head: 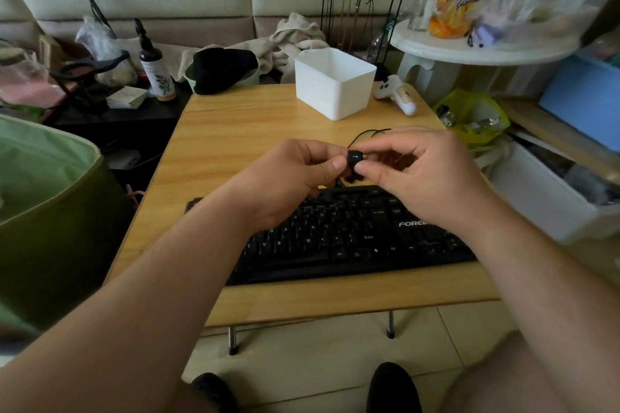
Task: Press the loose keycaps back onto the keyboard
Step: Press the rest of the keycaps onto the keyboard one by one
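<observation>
- Table (235, 131): low, light wood grain top, on short metal legs, standing on a tiled floor (335, 339).
- Keyboard (352, 238): black, lies flat on the near half of the table, front edge near the table's near edge.
- Bin (333, 82): white, open-topped, stands at the far side.
- Controller (396, 94): white, lies just right of the bin, at the far right corner.
- Cord (364, 134): thin, black, lies on the top between bin and keyboard.

Black keyboard (352, 235) w/ white legends; black keycap (354, 156), white arrow; wood-grain table (235, 131); white box (335, 84).
</observation>
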Demonstrator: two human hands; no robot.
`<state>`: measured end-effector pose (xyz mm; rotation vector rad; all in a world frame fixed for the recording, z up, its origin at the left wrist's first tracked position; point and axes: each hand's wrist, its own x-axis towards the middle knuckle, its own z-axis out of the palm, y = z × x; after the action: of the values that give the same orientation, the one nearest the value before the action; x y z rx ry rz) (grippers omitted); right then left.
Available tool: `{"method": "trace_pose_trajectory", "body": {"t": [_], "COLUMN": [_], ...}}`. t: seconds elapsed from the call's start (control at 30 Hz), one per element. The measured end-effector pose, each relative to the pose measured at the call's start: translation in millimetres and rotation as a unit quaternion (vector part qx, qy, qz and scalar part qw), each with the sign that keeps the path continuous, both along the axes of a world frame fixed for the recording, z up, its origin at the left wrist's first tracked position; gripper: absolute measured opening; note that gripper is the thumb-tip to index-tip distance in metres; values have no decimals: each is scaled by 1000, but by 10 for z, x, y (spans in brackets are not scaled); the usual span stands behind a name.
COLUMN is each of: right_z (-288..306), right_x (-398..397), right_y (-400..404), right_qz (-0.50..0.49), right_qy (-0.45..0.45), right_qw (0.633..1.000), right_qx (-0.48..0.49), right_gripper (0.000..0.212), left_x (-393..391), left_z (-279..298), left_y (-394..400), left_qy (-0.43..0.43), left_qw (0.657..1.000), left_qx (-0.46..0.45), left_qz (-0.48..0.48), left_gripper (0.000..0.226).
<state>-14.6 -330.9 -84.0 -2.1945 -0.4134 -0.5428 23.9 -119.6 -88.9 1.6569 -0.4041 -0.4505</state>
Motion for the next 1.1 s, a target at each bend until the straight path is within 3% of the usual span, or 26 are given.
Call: {"method": "trace_pose_trajectory", "body": {"t": [0.23, 0.37, 0.53, 0.7, 0.87, 0.97, 1.1], "right_z": [117, 109, 92, 82, 19, 6, 28], "right_x": [-178, -278, -373, -407, -414, -412, -443], "right_y": [-165, -266, -347, -394, -462, -556, -682], "right_qz": [11, 0, 10, 22, 31, 27, 23], "right_qy": [-64, -87, -82, -76, -69, -64, -30], "right_qw": [995, 992, 992, 992, 990, 979, 967], "right_qx": [-77, -96, -93, -99, -119, -194, -252], "right_gripper": [28, 28, 30, 36, 26, 23, 26], "left_x": [-129, -192, -234, -239, -255, -296, -367], "left_z": [-66, -120, -139, -151, -123, -91, -94], "left_y": [-199, -291, -352, -426, -435, -483, -613], "left_qy": [81, 79, 90, 93, 3, -67, -73], "left_qw": [991, 989, 988, 987, 996, 991, 990], "left_qx": [-95, -99, -93, -102, 0, 86, 109], "left_qz": [-47, -73, -87, -88, -91, -80, -56], "left_gripper": [17, 37, 14, 15, 34, 19, 17]}}
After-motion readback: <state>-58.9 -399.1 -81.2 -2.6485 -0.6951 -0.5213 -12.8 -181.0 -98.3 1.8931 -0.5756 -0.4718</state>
